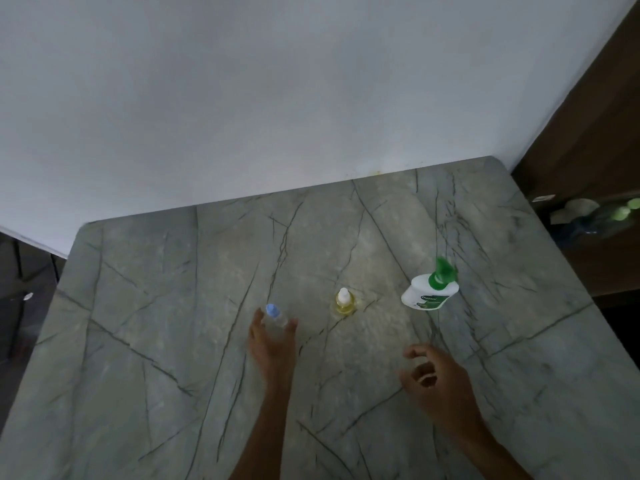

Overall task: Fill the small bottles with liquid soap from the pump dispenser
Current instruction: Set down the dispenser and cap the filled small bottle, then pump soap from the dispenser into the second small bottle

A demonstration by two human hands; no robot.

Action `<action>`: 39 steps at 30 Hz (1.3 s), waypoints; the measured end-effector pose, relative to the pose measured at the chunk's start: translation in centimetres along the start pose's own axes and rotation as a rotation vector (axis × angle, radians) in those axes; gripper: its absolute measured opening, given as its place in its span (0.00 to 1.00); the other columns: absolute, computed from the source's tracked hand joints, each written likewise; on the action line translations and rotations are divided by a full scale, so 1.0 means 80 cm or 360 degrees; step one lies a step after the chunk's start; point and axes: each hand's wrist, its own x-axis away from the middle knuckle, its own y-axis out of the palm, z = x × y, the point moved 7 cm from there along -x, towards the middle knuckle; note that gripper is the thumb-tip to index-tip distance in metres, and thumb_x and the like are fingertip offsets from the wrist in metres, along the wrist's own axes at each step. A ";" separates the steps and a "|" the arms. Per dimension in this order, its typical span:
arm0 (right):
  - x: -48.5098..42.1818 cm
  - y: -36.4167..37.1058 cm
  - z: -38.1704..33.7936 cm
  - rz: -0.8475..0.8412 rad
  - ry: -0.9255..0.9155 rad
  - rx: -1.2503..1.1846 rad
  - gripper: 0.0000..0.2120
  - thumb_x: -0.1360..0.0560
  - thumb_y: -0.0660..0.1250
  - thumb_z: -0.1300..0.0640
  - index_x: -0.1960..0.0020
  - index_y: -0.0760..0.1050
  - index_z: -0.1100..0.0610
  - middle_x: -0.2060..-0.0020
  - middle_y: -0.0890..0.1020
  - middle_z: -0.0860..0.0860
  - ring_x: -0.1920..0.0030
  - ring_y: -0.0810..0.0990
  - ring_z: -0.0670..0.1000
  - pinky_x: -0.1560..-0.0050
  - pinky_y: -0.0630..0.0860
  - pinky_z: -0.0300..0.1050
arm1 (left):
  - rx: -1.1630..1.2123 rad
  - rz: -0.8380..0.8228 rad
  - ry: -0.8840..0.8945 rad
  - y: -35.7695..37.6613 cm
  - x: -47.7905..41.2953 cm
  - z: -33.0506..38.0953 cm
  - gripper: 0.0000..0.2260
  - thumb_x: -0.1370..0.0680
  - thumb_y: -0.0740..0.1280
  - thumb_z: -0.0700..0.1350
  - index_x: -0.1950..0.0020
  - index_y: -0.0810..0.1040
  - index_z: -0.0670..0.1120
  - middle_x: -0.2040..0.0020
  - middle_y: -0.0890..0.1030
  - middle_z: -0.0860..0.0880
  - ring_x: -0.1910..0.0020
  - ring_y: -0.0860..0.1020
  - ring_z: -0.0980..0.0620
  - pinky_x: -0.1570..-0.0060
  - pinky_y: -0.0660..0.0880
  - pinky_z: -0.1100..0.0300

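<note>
A grey stone-patterned desk (138, 341), crossed by dark vein lines, filled the near part of the scene and ended against a plain white wall (242, 98) at its far edge. To the right stood dark brown wooden furniture (595, 133), with blurred items on a shelf (595, 216) that could not be made out. The left lay in deep shadow, and the light was dim and cool.

On the grey veined stone worktop (173, 341), the small clear blue-capped bottle (276, 317) stands left, the small yellow white-capped bottle (345, 302) centre, the white green-topped pump dispenser (429, 289) right.
</note>
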 end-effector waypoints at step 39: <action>0.042 -0.004 -0.196 -0.0601 -0.0784 -0.0007 0.28 0.36 0.80 0.50 0.38 0.76 0.50 0.47 0.80 0.41 0.49 0.80 0.38 0.55 0.77 0.28 | -0.0050 -0.0537 0.1232 -0.133 0.184 0.158 0.18 0.28 0.73 0.52 0.42 0.81 0.45 0.49 0.84 0.50 0.55 0.81 0.58 0.53 0.73 0.75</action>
